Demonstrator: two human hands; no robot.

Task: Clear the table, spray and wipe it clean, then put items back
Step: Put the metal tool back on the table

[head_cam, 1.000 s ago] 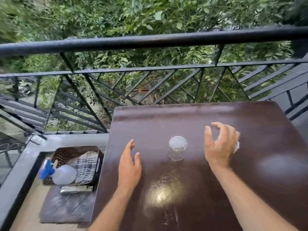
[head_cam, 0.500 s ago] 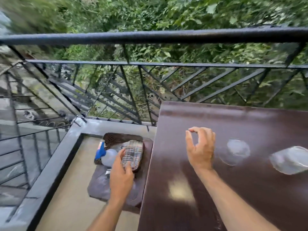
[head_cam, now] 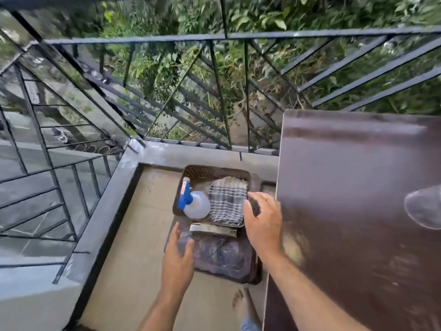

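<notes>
A dark brown table [head_cam: 346,187] fills the right side. A clear glass [head_cam: 424,206] stands on it at the right edge of view. Left of the table, on a low dark stool [head_cam: 226,259], sits a brown basket [head_cam: 198,172] holding a spray bottle [head_cam: 195,206] with a blue trigger head and a folded checked cloth [head_cam: 226,201]. My left hand [head_cam: 177,256] hovers over the stool, fingers loose, holding nothing. My right hand [head_cam: 262,223] hangs by the table's left edge next to the cloth, fingers spread and empty.
A black metal railing [head_cam: 214,91] runs behind and to the left, with foliage beyond. A grey ledge [head_cam: 114,187] borders the tan balcony floor [head_cam: 133,259]. A flat grey item [head_cam: 212,229] lies in front of the basket. My bare foot [head_cam: 243,304] shows beside the table.
The view swung left from the table to the basket. Both hands left the tabletop and dropped toward the basket; the right hand crossed past the table's left edge.
</notes>
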